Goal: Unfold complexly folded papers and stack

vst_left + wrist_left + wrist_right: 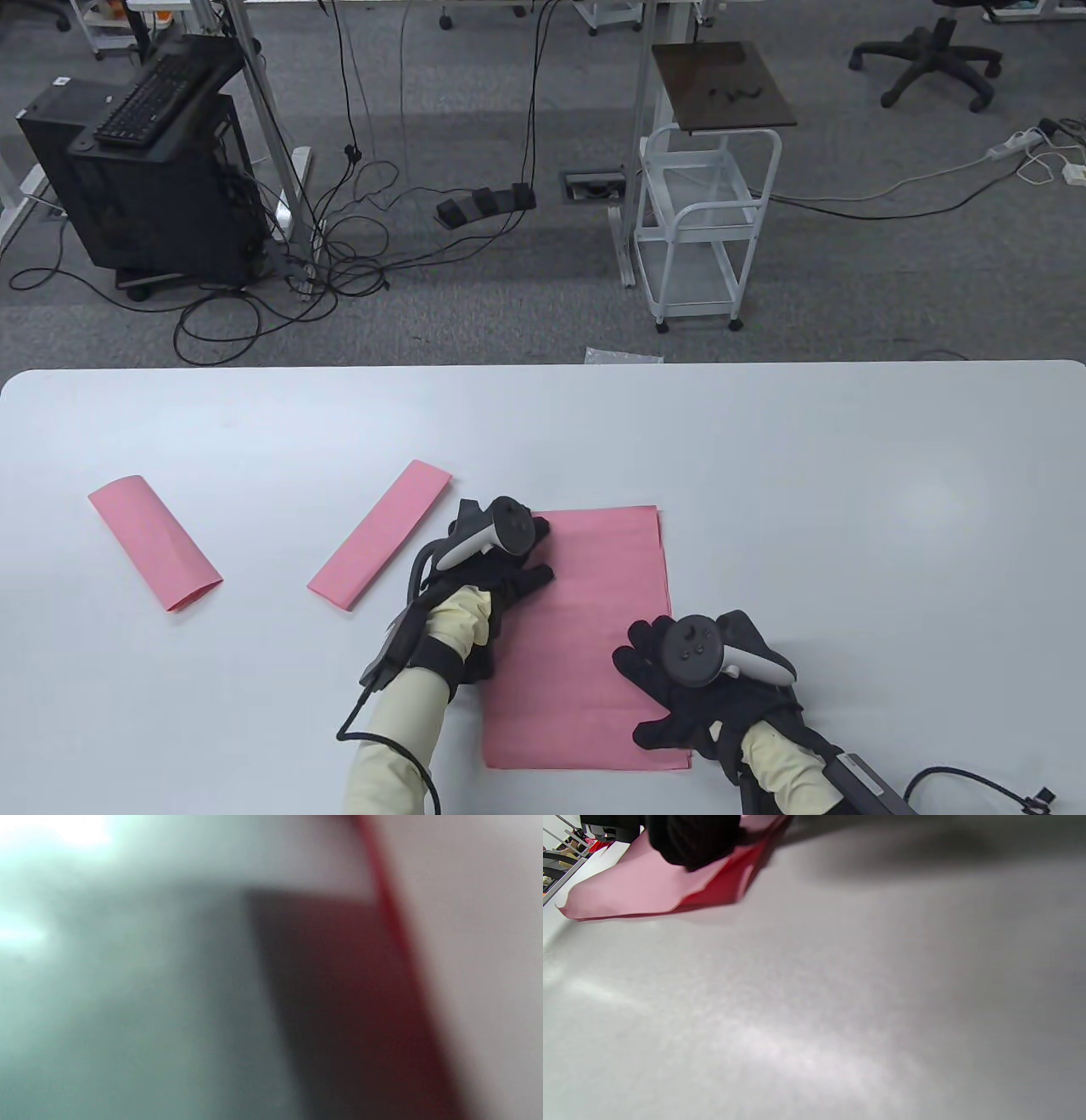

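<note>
An unfolded pink sheet (585,645) lies flat on the white table (764,475) near the front middle; a second edge shows at its far right corner. My left hand (501,569) rests on its left edge. My right hand (687,688) lies spread and presses its right front part. In the right wrist view a gloved fingertip (691,840) sits on the pink paper (636,887), whose corner lifts a little. Two folded pink papers lie to the left: one (380,535) near my left hand, one (154,543) farther left. The left wrist view is blurred, showing only a dark red paper edge (394,925).
Beyond the table's far edge is grey floor with a white trolley (696,229), a black computer stand (153,170) and loose cables. The right half of the table holds no objects.
</note>
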{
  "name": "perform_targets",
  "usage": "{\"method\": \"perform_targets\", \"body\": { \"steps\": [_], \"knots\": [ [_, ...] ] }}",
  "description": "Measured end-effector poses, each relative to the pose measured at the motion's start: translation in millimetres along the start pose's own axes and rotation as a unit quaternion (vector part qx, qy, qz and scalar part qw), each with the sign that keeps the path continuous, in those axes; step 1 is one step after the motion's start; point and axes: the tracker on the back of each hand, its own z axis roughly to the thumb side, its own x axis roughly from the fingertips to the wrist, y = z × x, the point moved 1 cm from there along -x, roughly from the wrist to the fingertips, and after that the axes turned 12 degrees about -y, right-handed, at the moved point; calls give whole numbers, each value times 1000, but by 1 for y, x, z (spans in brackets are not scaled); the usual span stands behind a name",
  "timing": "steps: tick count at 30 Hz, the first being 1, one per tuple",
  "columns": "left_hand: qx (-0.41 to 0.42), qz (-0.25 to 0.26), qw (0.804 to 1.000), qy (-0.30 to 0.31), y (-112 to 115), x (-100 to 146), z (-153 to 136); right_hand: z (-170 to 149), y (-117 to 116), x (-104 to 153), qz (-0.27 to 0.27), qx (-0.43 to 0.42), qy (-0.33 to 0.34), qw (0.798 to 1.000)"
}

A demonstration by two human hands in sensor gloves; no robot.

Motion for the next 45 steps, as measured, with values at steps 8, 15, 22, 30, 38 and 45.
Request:
{"method": "perform_targets", "body": {
  "steps": [8, 15, 22, 30, 38, 45],
  "knots": [
    [73, 24, 996, 35, -10, 12, -3, 3, 7, 10, -41, -19, 19, 999],
    [98, 73, 992, 14, -41, 41, -47, 4, 26, 35, -100, -49, 29, 993],
    [87, 116, 986, -77, -54, 66, -119, 9, 34, 64, -148, -64, 38, 986],
    [74, 86, 980, -164, -22, 62, -168, 6, 33, 67, -170, -68, 31, 983],
    [124, 60, 971, -195, -1, 51, -182, 4, 24, 60, -157, -62, 23, 985],
    [101, 171, 956, -217, -15, 61, -184, 2, 25, 61, -158, -70, 23, 985]
  ]
}}
